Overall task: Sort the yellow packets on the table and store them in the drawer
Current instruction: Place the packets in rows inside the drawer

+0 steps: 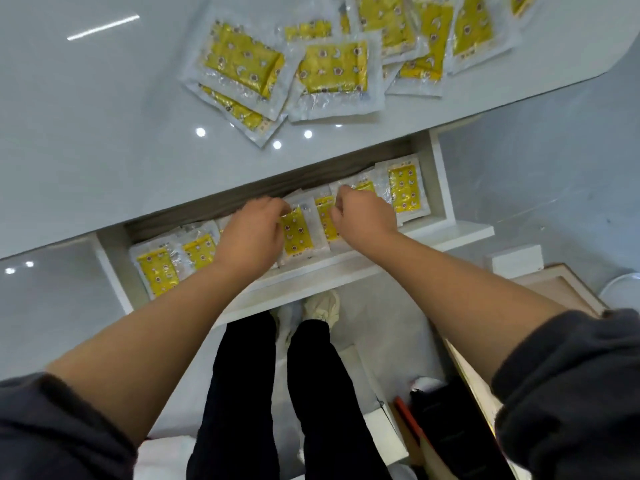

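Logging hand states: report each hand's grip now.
Left hand: pinches the middle packet in the drawer.
Right hand: fingers curled round the next packet.

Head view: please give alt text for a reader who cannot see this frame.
Both hands reach into the open drawer: the left hand pinches a middle packet in the overlapping row of yellow packets, and the right hand grips the neighbouring packet. More loose packets lie piled on the white table beyond.
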Motion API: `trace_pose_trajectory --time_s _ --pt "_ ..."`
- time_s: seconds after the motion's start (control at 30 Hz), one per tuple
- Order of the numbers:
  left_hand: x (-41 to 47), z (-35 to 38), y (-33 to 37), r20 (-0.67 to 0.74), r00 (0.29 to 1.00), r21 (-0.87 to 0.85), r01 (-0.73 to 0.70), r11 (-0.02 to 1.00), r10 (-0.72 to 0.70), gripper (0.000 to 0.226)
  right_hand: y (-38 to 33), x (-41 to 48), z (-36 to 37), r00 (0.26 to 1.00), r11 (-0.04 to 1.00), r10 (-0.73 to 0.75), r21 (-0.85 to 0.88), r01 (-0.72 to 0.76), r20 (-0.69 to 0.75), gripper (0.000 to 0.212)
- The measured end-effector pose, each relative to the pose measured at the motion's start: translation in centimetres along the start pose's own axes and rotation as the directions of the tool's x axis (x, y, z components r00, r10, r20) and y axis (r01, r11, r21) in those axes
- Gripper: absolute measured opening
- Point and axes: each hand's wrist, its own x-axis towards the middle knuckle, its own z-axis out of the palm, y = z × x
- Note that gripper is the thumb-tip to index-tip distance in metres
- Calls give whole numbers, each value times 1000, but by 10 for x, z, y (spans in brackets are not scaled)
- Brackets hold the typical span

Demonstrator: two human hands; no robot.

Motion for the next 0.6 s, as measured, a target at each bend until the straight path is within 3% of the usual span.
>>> trace_pose_trajectory --time_s 0.1,0.23,0.37,0.47,0.6 --pt "-2 -34 27 -20 997 -15 -81 997 81 27 -2 -21 -42 996 998 -57 16 58 -69 18" --pt "9 -79 46 -75 979 105 -179 978 188 24 -13 -30 -94 984 993 -94 50 103 -150 15" --pt "48 -115 33 -151 973 179 -147 973 175 39 -29 -5 -125 960 989 -144 8 150 -240 22" --pt "89 -135 13 -86 983 298 -133 945 165 53 -36 28 -134 945 985 -165 -96 143 -284 40" --pt "129 -152 -12 35 968 393 -243 887 249 60 -41 67 -140 962 970 -178 -202 136 -207 57"
